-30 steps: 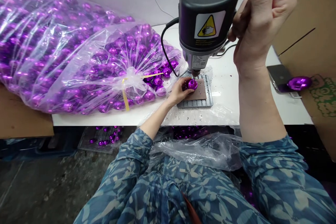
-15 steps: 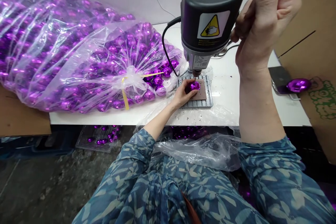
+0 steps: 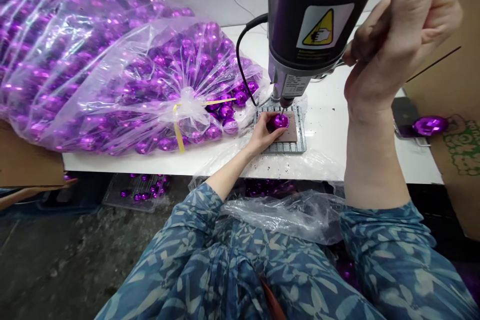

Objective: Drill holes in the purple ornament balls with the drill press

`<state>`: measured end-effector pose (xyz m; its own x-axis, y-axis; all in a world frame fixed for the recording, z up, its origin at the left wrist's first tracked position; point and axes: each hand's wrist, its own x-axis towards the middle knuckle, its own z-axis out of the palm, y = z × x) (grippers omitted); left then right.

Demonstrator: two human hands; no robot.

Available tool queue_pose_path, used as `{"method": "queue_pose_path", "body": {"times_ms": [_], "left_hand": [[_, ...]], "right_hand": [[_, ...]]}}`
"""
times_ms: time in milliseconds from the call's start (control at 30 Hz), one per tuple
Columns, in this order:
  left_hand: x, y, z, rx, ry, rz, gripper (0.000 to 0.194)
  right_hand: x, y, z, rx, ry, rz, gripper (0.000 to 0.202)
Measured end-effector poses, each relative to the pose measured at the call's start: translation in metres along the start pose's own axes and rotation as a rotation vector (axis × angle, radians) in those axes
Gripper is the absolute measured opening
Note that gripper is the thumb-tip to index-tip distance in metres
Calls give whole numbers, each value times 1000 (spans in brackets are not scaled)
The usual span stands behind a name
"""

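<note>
A black drill press (image 3: 318,15) with a yellow warning label stands over the white table. Its bit meets the top of a shiny purple ball (image 3: 281,120), which rests on a brown board (image 3: 289,135) above a grey slotted base plate (image 3: 302,144). Thumb and fingers of my left hand (image 3: 264,132) grip the ball from its left side. My right hand (image 3: 401,35) is raised at the right of the drill head, its fingers curled closed around something hidden, beside the machine's side.
A big clear bag of purple balls (image 3: 112,70) covers the table's left. At right are a phone (image 3: 405,115), another purple ball (image 3: 430,125) and a cardboard box (image 3: 450,85). Below left, another person's hand (image 3: 69,182) shows near a tray of balls (image 3: 131,200).
The drill bit now meets the ball's top. The drill head and my right hand appear larger and further right. Another person's hand has come into view at the lower left.
</note>
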<state>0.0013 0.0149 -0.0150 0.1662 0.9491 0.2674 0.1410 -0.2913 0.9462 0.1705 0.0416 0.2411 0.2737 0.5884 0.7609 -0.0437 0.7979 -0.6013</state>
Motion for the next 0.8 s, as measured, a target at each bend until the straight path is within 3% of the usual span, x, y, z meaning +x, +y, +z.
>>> {"method": "queue_pose_path", "body": {"times_ms": [367, 533, 800], "left_hand": [[0, 1, -1, -2, -15, -13, 56], [1, -1, -1, -3, -11, -7, 57], [0, -6, -2, 26, -15, 0, 59]], "right_hand": [[-1, 1, -2, -54, 11, -21, 80], [-20, 7, -7, -107, 51, -82, 79], [-51, 23, -14, 17, 174, -210, 87]]}}
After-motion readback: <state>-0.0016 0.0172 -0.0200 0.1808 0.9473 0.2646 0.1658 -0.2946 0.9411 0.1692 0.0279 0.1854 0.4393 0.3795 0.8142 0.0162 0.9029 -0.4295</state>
